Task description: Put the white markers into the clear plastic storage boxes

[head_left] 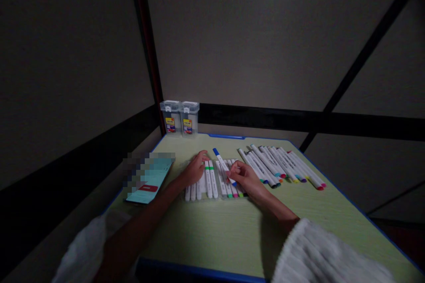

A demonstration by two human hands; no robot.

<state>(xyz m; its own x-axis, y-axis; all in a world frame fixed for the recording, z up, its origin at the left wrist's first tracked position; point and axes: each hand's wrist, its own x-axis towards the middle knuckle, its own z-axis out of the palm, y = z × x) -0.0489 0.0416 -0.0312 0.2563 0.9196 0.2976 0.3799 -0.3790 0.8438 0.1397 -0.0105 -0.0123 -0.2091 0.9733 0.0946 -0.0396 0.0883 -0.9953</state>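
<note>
A row of white markers lies in a clear tray in the middle of the pale green table. My left hand rests on the left end of this row, fingers curled over the markers. My right hand is closed on a white marker with a blue cap, held tilted above the row. A second group of several white markers with coloured ends lies loose on the table to the right of my right hand.
Two clear plastic boxes with labels stand at the table's back left corner. A phone with a teal screen lies at the left edge. The table has a blue rim. Dark frame bars run behind.
</note>
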